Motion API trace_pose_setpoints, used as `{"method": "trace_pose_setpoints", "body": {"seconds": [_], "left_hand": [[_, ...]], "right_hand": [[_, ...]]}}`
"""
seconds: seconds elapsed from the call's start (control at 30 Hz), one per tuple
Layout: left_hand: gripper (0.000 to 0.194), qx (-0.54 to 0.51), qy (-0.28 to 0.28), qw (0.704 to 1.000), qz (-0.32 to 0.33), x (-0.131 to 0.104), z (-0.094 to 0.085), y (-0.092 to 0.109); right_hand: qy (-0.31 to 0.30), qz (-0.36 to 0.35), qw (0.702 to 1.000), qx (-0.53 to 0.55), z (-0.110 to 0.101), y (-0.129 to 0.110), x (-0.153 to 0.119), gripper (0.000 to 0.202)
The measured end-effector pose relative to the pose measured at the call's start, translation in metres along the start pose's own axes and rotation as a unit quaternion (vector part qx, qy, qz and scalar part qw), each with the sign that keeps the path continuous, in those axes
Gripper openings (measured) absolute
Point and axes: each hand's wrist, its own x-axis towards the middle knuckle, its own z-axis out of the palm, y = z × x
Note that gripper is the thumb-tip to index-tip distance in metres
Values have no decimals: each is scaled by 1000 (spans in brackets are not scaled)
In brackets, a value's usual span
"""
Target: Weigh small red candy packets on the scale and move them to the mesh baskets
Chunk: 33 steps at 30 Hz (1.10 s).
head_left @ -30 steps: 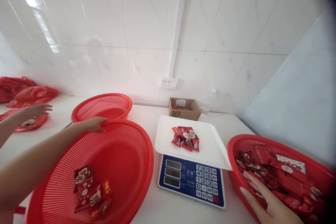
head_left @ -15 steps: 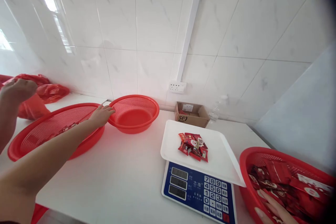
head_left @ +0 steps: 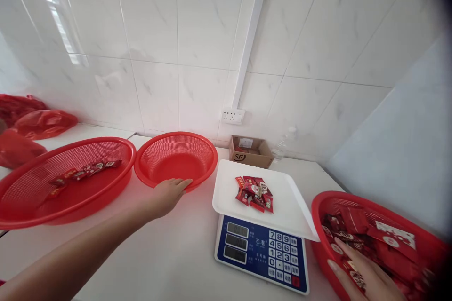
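My left hand (head_left: 169,195) is at the near rim of a red plastic basket (head_left: 212,162) with nothing in it. Its fingers curl over that rim; the thumb is hidden. At the lower right, my right hand (head_left: 367,273) rests in another red basket (head_left: 319,207) among red snack packets (head_left: 399,254). Thumb and fingers are spread, with a packet visible between them but not clearly gripped. Between the hands stands a blue and white digital scale (head_left: 261,256). On its white tray (head_left: 282,216) lies a small pile of red snack packets (head_left: 254,193).
A large red basket (head_left: 130,150) at the left has several packets (head_left: 88,169) inside. Red plastic bags (head_left: 45,122) lie beyond it. A cardboard box (head_left: 250,150) and a clear bottle (head_left: 280,146) stand near the tiled wall, below a socket (head_left: 233,115).
My left hand has moved right along the middle basket's rim, and that basket sits slightly nearer. Another person's fist at the far left has mostly left view. My right hand stays in its basket.
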Motion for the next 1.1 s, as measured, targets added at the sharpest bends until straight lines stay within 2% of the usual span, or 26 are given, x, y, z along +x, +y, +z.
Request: {"method": "trace_pose_setpoints", "body": {"seconds": [0.1,0.23,0.33,0.4,0.5,0.6,0.77,0.93,1.1], "left_hand": [[40,-38,16,998,37,3,1,20],[42,-79,76,981,162,22,5,59],[58,-108,32,960,258,52,10,93],[65,-120,32,949,288,75,14,112],[59,-119,30,946,299,106,20,127],[54,-114,20,949,293,121,25,128],[43,-85,24,956,278,116,28,122],[50,-55,31,955,290,110,27,126],[26,-57,38,954,292,116,31,130]], "right_hand": [[-20,7,1000,2,-5,-37,19,51],[-95,-34,994,47,8,-94,52,51],[-193,-63,978,37,29,-124,80,58],[-227,-76,971,16,42,-133,96,63],[-247,-73,966,-10,57,-133,111,66],[-251,-74,965,8,64,-124,116,66],[-247,-67,965,62,70,-109,117,67],[-248,-79,963,74,74,-109,122,70],[-261,-77,960,65,76,-114,126,66]]}}
